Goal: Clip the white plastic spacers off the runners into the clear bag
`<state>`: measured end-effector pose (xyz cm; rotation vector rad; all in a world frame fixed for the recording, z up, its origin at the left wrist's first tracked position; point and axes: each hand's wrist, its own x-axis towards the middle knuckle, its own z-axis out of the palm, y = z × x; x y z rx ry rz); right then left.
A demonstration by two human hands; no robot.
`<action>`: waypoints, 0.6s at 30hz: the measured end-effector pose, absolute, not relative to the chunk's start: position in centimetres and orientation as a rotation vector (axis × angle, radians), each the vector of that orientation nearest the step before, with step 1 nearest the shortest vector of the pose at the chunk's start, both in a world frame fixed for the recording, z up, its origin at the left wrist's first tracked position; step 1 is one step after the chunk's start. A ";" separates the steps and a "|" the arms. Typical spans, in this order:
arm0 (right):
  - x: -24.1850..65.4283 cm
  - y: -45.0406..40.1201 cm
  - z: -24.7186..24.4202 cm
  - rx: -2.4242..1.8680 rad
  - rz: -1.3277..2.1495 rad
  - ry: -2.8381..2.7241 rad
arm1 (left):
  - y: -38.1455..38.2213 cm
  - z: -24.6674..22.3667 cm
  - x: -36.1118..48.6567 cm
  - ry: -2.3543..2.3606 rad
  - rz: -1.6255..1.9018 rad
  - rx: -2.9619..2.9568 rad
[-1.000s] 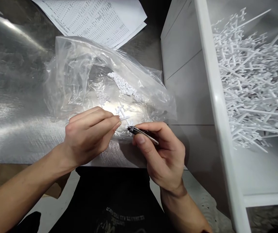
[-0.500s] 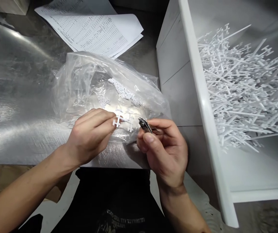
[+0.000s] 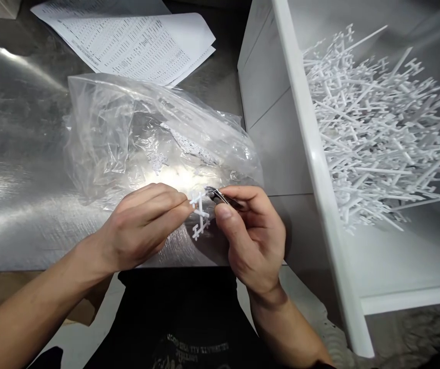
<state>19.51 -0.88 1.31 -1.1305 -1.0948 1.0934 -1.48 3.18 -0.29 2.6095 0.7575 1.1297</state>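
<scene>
My left hand (image 3: 146, 225) pinches a small white branched plastic sprue (image 3: 200, 214) by its upper left end; the rest of it hangs down between my hands. In my right hand (image 3: 253, 236) is a small metal nail clipper (image 3: 223, 199), gripped between thumb and fingers. Its jaws point left and meet, or nearly meet, the sprue's top end; I cannot tell whether they bite on it. Behind both hands lies a clear plastic bag (image 3: 100, 133), its mouth towards me, with small white pieces (image 3: 191, 143) inside.
To the right stands a white bin (image 3: 316, 169) with a heap of white sprues (image 3: 385, 138) in it; its tall wall rises close to my right hand. Printed sheets (image 3: 139, 46) lie at the back of the metal table (image 3: 16, 179).
The sprue has turned so that it hangs downward. My right hand has moved left and the clipper's jaws have come up to the sprue. The whole view has shifted slightly.
</scene>
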 end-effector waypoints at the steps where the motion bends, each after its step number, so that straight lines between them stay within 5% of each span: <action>1: 19.5 -0.9 1.3 -1.130 1.097 -1.098 | 3.1 -0.3 -1.5 0.757 1.137 2.604; 18: 19.3 -0.8 0.7 -1.205 1.072 -1.112 | 3.1 0.1 -0.9 0.850 0.939 2.618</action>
